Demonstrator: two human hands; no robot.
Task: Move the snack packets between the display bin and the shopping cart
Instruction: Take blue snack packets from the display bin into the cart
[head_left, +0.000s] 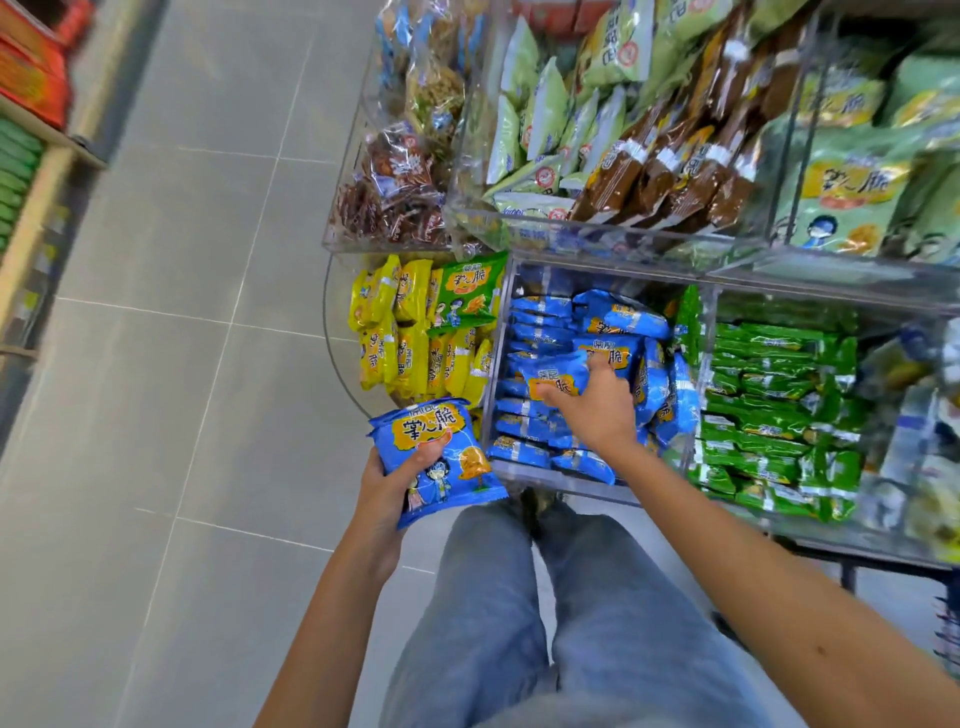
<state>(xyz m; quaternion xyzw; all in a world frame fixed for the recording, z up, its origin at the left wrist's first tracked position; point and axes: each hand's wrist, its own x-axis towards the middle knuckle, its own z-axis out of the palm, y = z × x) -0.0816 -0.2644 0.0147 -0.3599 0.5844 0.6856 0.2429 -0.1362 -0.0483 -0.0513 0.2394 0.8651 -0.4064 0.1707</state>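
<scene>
The picking step is in hand: the right hand (597, 410) reaches into the middle compartment of the clear acrylic display bin (550, 480) and closes its fingers and thumb on one flat blue foil snack packet with an orange label (553, 376), which lies on top of the pile of like packets there. The left hand (392, 493) waits just outside the bin's front corner, gripping a small stack of the same blue packets (441, 457), thumb on the top one. Yellow foil packets (405, 332) fill the compartment to one side, bright green ones (769, 415) the other. The shopping cart is not in view. Next, I judge, the gripped packet must be lifted clear of the bin wall and joined to the stack without loosening the left hand's hold.
</scene>
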